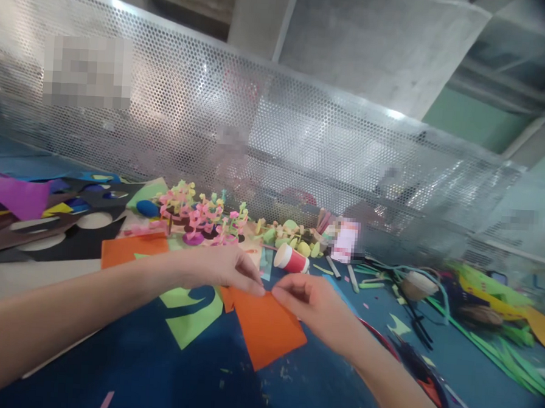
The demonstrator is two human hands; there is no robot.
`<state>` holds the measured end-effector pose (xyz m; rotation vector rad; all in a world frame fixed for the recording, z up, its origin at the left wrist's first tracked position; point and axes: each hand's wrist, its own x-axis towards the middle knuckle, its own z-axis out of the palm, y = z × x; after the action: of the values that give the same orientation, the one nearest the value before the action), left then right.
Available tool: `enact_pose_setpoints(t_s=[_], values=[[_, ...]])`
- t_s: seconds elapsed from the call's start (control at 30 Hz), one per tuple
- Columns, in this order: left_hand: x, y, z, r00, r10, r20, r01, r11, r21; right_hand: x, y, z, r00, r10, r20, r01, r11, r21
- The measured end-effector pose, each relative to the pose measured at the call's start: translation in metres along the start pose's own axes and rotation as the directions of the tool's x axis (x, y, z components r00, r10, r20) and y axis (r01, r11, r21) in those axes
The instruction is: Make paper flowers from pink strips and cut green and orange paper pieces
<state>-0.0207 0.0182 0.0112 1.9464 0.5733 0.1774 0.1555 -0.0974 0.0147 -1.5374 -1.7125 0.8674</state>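
Both hands meet over the middle of the table, their fingertips almost touching. My left hand (223,268) is closed, with thumb and fingers pinched at the upper edge of an orange paper sheet (270,335). From the other side my right hand (310,300) pinches the same upper edge. The sheet hangs or lies just below the fingers; whether its lower part rests on the table I cannot tell. Under my left wrist lies a light green paper (196,319) with a curved cut-out. Another orange sheet (133,249) lies behind my left forearm.
A red and white paper cup (291,258) lies on its side beyond the hands. Several pink and yellow paper flowers (203,215) stand at the back. Green strips (488,349) and a tipped cup (418,286) are at right. A perforated metal screen (280,131) borders the table (153,380).
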Motion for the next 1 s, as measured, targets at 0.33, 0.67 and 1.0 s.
enact_pose_setpoints(t_s=[0.33, 0.67, 1.0], values=[[0.0028, -0.0006, 0.0007, 1.0, 0.029, -0.011, -0.029, 0.996, -0.083, 0.002, 0.0018, 0.0018, 0.999, 0.014, -0.043, -0.013, 0.999, 0.032], [0.0024, 0.0006, 0.0008, 0.999, 0.031, -0.02, -0.033, 0.994, -0.107, 0.0005, 0.0004, -0.0005, 0.998, 0.01, -0.061, -0.008, 1.0, 0.02], [0.0002, 0.0024, 0.0012, 0.999, 0.041, -0.024, -0.043, 0.998, -0.054, 0.0001, -0.001, 0.0002, 1.0, 0.005, -0.028, -0.006, 1.0, -0.016]])
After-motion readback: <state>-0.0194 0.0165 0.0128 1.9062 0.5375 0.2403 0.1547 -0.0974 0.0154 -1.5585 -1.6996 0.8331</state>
